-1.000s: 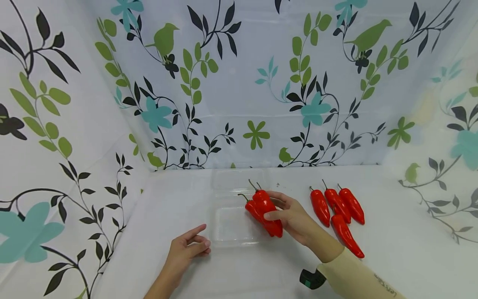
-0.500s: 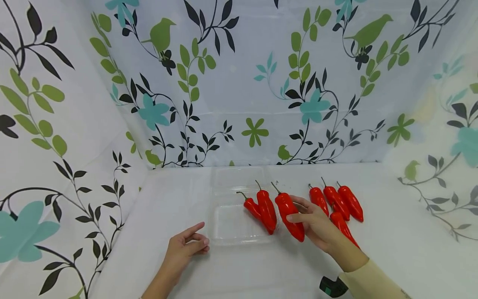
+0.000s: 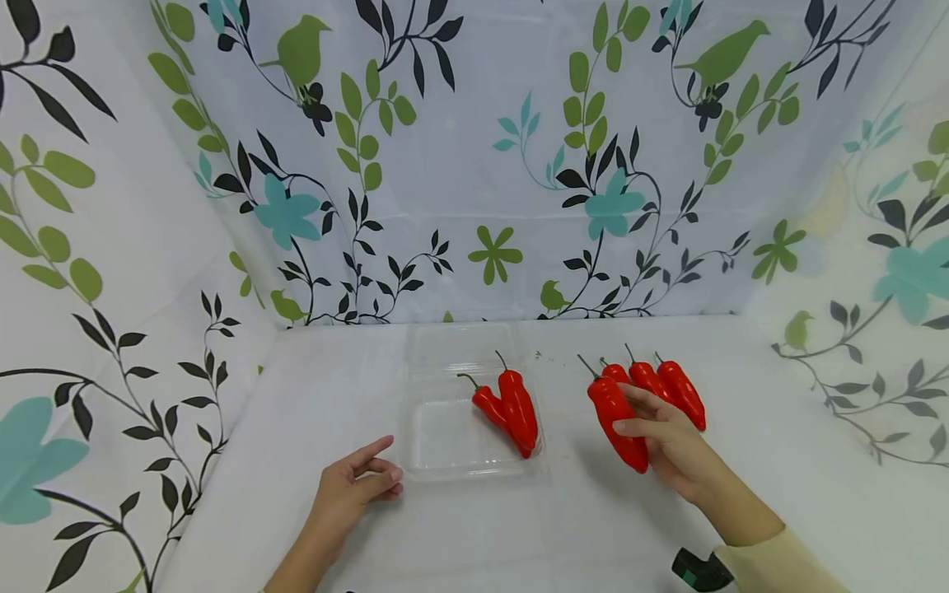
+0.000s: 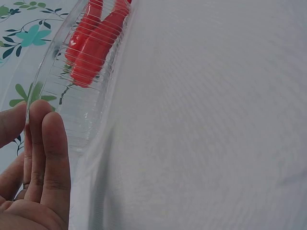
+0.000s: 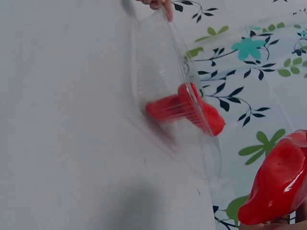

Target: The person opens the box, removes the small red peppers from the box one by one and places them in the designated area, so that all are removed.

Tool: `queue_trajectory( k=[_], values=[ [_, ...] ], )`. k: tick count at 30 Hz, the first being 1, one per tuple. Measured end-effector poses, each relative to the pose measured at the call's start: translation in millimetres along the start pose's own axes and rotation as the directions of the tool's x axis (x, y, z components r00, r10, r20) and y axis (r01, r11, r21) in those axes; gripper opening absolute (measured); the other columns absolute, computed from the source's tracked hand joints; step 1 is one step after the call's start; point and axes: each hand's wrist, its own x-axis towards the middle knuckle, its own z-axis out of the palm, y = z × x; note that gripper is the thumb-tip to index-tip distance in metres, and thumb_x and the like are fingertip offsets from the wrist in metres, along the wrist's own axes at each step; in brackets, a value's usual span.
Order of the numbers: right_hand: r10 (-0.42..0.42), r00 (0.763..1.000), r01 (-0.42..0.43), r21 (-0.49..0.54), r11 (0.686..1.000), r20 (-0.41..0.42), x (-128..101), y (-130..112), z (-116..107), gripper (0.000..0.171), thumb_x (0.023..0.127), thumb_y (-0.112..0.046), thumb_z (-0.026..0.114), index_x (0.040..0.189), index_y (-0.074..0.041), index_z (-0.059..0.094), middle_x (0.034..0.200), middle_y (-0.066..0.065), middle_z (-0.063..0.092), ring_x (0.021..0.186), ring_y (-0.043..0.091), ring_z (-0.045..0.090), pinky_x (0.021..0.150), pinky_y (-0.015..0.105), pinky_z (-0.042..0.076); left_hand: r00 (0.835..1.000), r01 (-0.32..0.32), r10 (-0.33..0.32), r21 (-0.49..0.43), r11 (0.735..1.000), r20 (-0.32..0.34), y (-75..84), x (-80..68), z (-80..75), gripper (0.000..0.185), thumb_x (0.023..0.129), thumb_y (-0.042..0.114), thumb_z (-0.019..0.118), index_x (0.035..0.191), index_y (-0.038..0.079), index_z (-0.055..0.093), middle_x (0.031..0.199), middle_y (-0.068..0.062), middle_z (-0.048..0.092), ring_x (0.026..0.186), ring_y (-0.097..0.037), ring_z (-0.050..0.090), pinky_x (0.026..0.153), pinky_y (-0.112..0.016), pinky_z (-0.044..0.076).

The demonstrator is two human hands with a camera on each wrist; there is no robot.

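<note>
My right hand grips a red pepper by its side, its stem pointing up and left. That pepper fills the lower right of the right wrist view. Two red peppers lie side by side at the right of a clear plastic container. At the container's left edge, my left hand pinches the rim between thumb and fingers. Beyond my right hand lies a group of red peppers, partly hidden by the hand and the held pepper.
The container's clear lid lies folded back towards the wall. Patterned cloth with birds and leaves surrounds the white table. A black device sits beside my right sleeve.
My right hand has moved right with one pepper, away from the two peppers at the container. My left hand has stayed at the container's left edge. The head view has shifted slightly.
</note>
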Motion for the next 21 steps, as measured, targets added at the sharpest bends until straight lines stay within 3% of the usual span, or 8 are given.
queue_trajectory(
  k=[5,16,21],
  values=[
    [-0.007,0.999,0.007,-0.013,1.000,-0.037,-5.6,-8.9,-20.7,0.063,0.097,-0.010,0.065,0.151,-0.014,0.033,0.152,0.007,0.031,0.132,0.025,0.036,0.098,0.036,0.054,1.000,0.006,-0.006,-0.001,1.000,-0.001,1.5,0.9,-1.0,0.061,0.086,-0.004,0.077,0.143,0.002,0.055,0.098,-0.015,0.065,0.081,-0.027,0.073,0.079,-0.036,0.063],
    [0.002,0.993,-0.020,-0.151,0.988,-0.119,-11.2,-10.0,-64.1,0.062,0.098,-0.018,0.067,0.151,-0.017,0.034,0.156,0.011,0.023,0.133,0.026,0.031,0.095,0.031,0.056,1.000,0.000,0.000,0.000,1.000,0.015,1.4,-0.3,-1.7,0.062,0.086,-0.002,0.078,0.144,0.000,0.054,0.099,-0.016,0.064,0.082,-0.027,0.073,0.080,-0.036,0.062],
    [0.020,0.988,-0.057,-0.238,0.970,-0.156,-11.9,-4.5,-83.2,0.075,0.099,-0.021,0.067,0.159,-0.011,0.022,0.161,0.018,0.017,0.136,0.031,0.028,0.091,0.026,0.056,1.000,0.006,-0.006,0.002,1.000,0.018,2.7,-0.4,-0.9,0.062,0.086,-0.002,0.077,0.144,0.000,0.054,0.099,-0.015,0.064,0.082,-0.027,0.073,0.080,-0.036,0.062]
  ],
)
